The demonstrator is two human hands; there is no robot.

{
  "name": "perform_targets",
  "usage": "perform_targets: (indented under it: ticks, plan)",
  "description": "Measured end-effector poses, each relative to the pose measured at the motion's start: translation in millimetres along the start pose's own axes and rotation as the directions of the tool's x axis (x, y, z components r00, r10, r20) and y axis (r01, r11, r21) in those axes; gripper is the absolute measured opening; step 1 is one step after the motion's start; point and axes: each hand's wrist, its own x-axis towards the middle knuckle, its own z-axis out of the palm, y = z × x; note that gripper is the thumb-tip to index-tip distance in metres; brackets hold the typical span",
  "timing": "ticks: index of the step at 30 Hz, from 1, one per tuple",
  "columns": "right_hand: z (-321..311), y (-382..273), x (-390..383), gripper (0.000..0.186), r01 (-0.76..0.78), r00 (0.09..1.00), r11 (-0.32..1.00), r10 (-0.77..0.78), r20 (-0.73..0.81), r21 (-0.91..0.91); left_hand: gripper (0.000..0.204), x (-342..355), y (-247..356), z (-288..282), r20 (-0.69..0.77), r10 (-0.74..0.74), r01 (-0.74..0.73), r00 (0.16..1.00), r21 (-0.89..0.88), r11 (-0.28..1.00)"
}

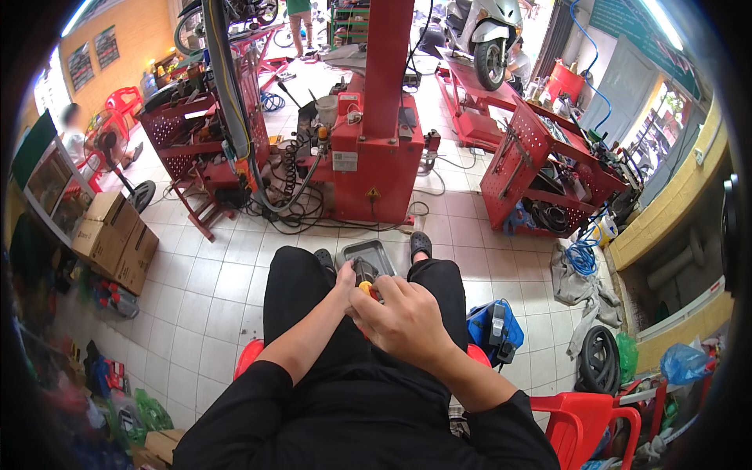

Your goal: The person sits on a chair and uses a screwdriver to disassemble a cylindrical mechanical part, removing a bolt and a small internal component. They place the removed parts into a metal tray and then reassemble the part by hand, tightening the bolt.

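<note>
Beyond the right grip [403,316], curled round a yellow-and-red handle [366,287], a grey tray [381,253], beside the left grip [345,281], its closure impossible to tell, a dark metal part [363,268]

A motorbike repair workshop: a white scooter [487,33] stands on a red lift [487,83] far right, with loaded red carts [501,182] left and right.
</note>
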Motion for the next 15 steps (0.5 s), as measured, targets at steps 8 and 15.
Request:
perform_targets:
  ticks: [8, 15]
  plan:
    - [7, 5, -3, 0.026, 0.033, 0.999, 0.999, -0.033, -0.023, 0.0, 0.042, -6, 5, 5, 0.145, 0.084, -0.094, 0.986, 0.064, 0.994]
    - [0, 3, -2, 0.027, -0.05, 0.999, 0.994, 0.048, -0.023, -0.095, 0.045, 37, -14, -13, 0.166, -0.32, 0.355, 0.933, -0.281, 0.891]
